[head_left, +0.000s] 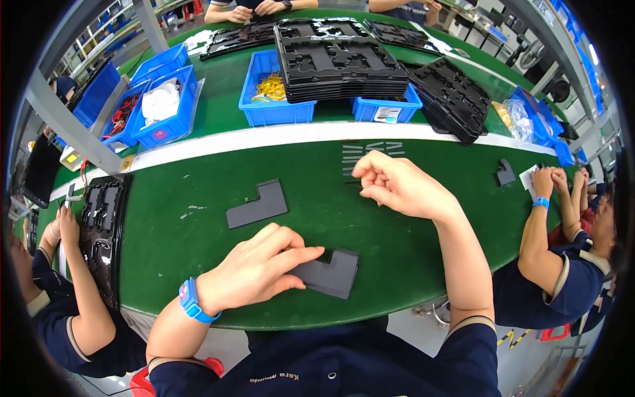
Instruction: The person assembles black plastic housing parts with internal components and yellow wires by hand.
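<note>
My left hand (258, 270), with a blue band on its wrist, grips the left end of a flat, dark grey L-shaped piece (334, 276) near the table's front edge. Thumb and fingers close on it around its notch. Farther off and to the right, my right hand (400, 185) has its fingers curled together in a pinch; whatever is between the fingertips is too small to make out. Just beyond those fingertips lie rows of thin grey strips (352, 153) on the green table (178, 258). A second dark grey L-shaped piece (261, 204) rests beyond my left hand.
Stacked black trays (344, 63) stand at the back over blue bins (278, 114); one bin holds yellow parts. More black trays (104, 231) lie at left and others (450, 99) at back right. A small dark piece (505, 173) lies at right. Co-workers sit on both sides.
</note>
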A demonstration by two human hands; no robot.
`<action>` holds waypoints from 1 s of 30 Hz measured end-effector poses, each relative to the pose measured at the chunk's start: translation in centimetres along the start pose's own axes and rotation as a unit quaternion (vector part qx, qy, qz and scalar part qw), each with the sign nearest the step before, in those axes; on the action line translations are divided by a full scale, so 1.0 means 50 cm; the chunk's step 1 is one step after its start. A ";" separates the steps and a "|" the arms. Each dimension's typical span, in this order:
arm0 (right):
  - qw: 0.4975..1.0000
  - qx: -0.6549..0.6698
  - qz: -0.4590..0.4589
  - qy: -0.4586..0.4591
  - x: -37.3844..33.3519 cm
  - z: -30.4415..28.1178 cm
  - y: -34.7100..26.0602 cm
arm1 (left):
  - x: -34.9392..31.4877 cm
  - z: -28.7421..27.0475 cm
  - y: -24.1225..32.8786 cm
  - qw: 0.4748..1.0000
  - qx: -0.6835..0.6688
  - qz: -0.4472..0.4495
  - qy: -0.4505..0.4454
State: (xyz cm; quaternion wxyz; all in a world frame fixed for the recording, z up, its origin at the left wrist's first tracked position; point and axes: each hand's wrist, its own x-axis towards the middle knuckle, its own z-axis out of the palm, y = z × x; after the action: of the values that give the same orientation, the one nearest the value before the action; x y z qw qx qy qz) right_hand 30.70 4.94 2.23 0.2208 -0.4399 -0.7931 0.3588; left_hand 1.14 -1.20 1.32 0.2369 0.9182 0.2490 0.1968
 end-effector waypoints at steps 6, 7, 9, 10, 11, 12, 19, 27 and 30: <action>0.995 0.092 -0.031 0.035 0.022 0.051 0.014 | -0.001 0.013 -0.032 0.979 0.161 -0.056 0.114; 0.989 0.147 -0.022 0.020 0.024 0.059 0.012 | -0.002 0.017 -0.037 0.975 0.179 -0.064 0.113; 0.986 0.163 -0.023 0.018 0.023 0.077 0.004 | 0.003 0.018 -0.042 0.976 0.181 -0.061 0.107; 0.985 0.171 0.004 0.022 0.022 0.082 -0.006 | 0.005 0.018 -0.042 0.977 0.181 -0.056 0.101; 0.983 0.180 0.032 0.025 0.023 0.088 -0.015 | 0.004 0.019 -0.040 0.976 0.182 -0.058 0.100; 0.981 0.184 0.057 0.029 0.027 0.094 -0.026 | 0.003 0.019 -0.038 0.976 0.181 -0.055 0.106; 0.993 0.044 -0.057 0.092 0.028 0.111 -0.031 | 0.007 0.016 -0.035 0.971 0.206 -0.025 0.115; 0.994 0.036 -0.053 0.088 0.027 0.110 -0.037 | 0.006 0.016 -0.035 0.970 0.209 -0.021 0.121; 0.994 0.032 -0.051 0.088 0.027 0.110 -0.036 | 0.006 0.016 -0.036 0.971 0.206 -0.019 0.120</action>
State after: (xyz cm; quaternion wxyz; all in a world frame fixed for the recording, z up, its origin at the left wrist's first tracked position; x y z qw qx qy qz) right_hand 25.38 3.40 0.09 0.3214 -0.4220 -0.7800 0.3320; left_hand 1.12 0.10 -0.21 0.0143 0.9120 0.3282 0.2455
